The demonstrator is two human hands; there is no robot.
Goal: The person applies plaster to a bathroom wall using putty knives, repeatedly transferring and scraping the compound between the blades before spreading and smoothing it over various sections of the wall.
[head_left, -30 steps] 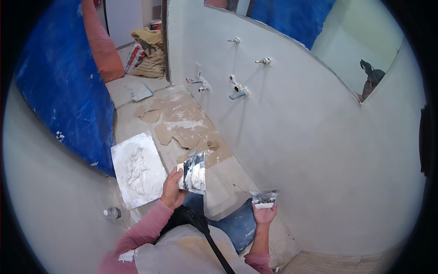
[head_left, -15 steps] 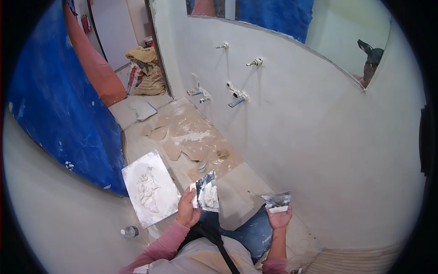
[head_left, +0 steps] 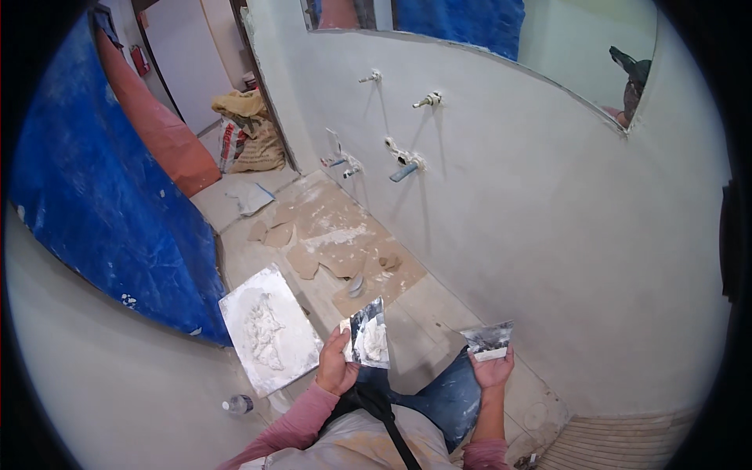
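My left hand (head_left: 335, 368) grips a square metal putty blade (head_left: 357, 317) with a thick lump of white paste (head_left: 371, 341) on it. My right hand (head_left: 492, 372) has its fingers round a second wide metal blade (head_left: 487, 337), which is raised above my jeans-clad leg. Left of my hands, a square white board (head_left: 290, 360) lies on the floor bearing a mound of white paste (head_left: 265, 333). A clear bottle (head_left: 237, 404) is beside the board near the left wall.
Torn cardboard (head_left: 392, 282) covers part of the floor. Pipe stubs (head_left: 403, 171) project from the wall (head_left: 564, 251) below a mirror (head_left: 583, 55). Blue sheeting (head_left: 110, 219) hangs left, beside a doorway with sacks (head_left: 254, 141) in it.
My view has shifted, so the room's floor and board appear farther right and lower. My right hand has risen slightly relative to them; both hands keep their blades.
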